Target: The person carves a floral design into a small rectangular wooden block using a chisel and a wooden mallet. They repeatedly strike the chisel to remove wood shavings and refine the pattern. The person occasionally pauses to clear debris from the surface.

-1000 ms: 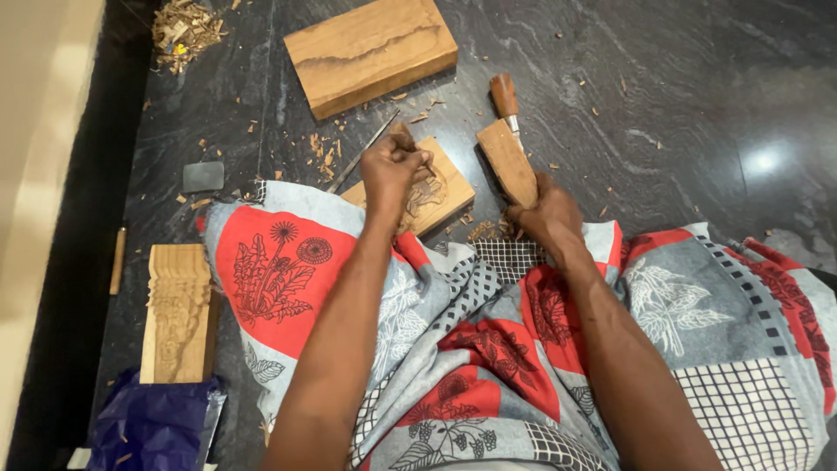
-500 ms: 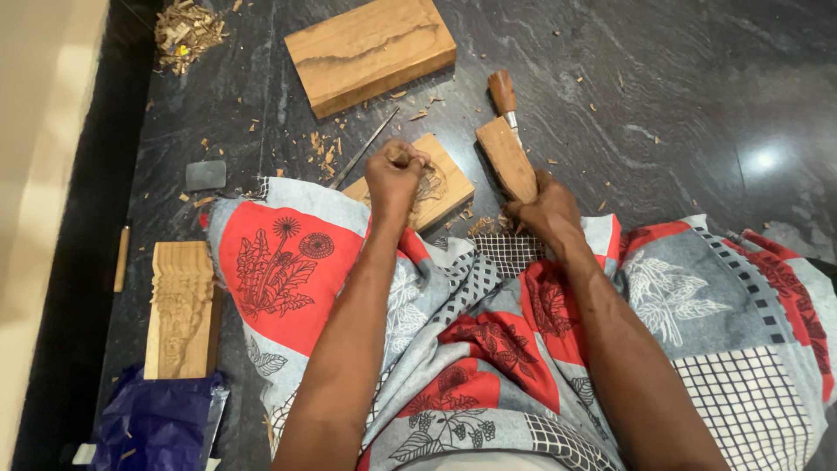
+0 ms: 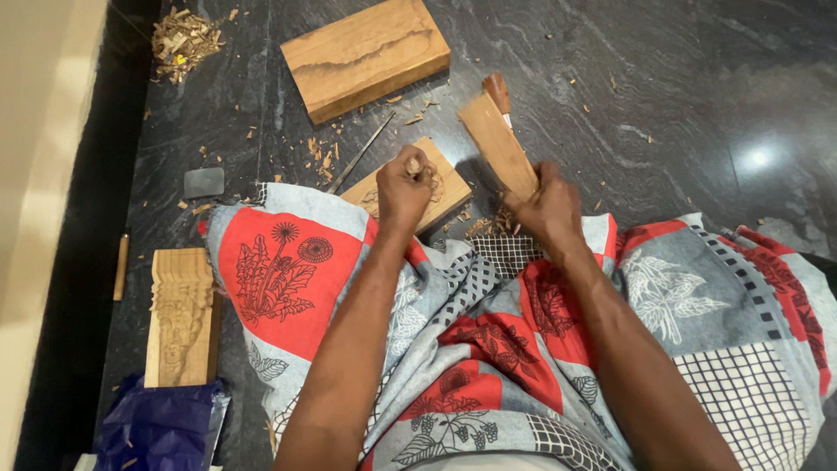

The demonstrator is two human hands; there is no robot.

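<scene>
Head view: chisel [image 3: 411, 164] mostly fist-hidden

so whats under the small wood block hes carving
The small wood block lies on the dark stone floor, its near edge against the patterned cloth. The left hand covers its middle, so the carving there is hidden. Wood chips lie beside it.

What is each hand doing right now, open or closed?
Left hand: closed on a chisel handle over the small wood block.
Right hand: closed on a wooden mallet.
</scene>
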